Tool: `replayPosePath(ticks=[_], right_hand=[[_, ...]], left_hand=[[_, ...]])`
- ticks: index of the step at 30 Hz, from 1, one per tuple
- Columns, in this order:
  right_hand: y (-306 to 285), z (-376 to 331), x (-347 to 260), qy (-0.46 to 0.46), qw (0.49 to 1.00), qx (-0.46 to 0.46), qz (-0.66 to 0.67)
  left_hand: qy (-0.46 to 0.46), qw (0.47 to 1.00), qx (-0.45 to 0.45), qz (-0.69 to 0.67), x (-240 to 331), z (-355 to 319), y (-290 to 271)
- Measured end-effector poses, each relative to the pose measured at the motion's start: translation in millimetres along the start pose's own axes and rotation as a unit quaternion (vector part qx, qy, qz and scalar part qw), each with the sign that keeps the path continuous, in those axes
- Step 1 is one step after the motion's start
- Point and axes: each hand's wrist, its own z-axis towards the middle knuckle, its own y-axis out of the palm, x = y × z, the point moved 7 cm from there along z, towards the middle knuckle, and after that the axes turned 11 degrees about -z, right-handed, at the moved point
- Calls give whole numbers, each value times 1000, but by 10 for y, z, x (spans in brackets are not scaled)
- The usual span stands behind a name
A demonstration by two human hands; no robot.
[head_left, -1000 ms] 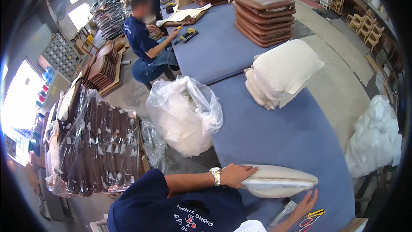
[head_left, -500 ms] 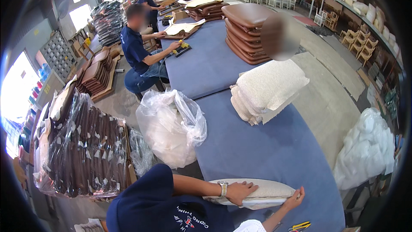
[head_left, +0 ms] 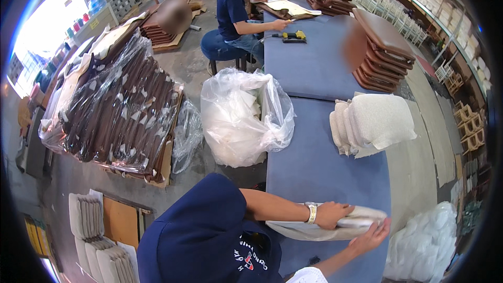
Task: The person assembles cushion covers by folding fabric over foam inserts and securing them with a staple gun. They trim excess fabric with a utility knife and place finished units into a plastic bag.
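A beige fabric-covered seat cushion [head_left: 301,230] lies along the near part of the blue table. My left hand [head_left: 332,214], with a metal watch at the wrist, grips the cushion's far edge, its fingers curled over the fabric. My right hand [head_left: 371,235] has its fingers bent around the right end of the cushion. A white strip shows between the two hands; what it is cannot be made out. Beyond my hands stands a stack of beige fabric cushions [head_left: 380,120].
The blue table [head_left: 309,173] carries a stack of brown seats [head_left: 385,55] farther off. Left of it stands a plastic bag of white material [head_left: 236,120]. A co-worker [head_left: 230,15] sits by a yellow-black tool [head_left: 294,36]. Wrapped brown pieces [head_left: 115,110] stand left, a white bundle [head_left: 427,243] right.
The view has swung to the left. My left hand has gone from lying flat on the cushion to gripping its edge, and my right hand has closed in beside it.
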Motion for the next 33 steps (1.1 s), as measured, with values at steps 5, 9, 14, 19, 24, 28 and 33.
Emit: replayPosePath(ticks=[5, 9, 14, 19, 24, 28, 33], right_hand=[[664, 109, -624, -38, 991, -119, 47], [890, -112, -643, -58, 976, -209, -35], [1134, -259, 145, 47, 885, -421, -193], [1013, -868, 219, -79, 895, -360, -250], [1025, -1394, 205, -62, 878, -383, -281], [552, -1612, -52, -18, 938, -312, -148], [-1302, -1775, 645, 232, 957, 139, -106]], left_hand=[[6, 982, 157, -106, 250, -214, -636], [30, 972, 191, -137, 472, -497, -773], [-77, 995, -7, -58, 309, -943, -680], [141, 890, 39, 432, -203, -720, -866], [194, 873, -181, 409, -167, -329, -822], [112, 820, -419, 374, -377, -451, -518], [93, 864, -366, 333, -314, -260, -654]])
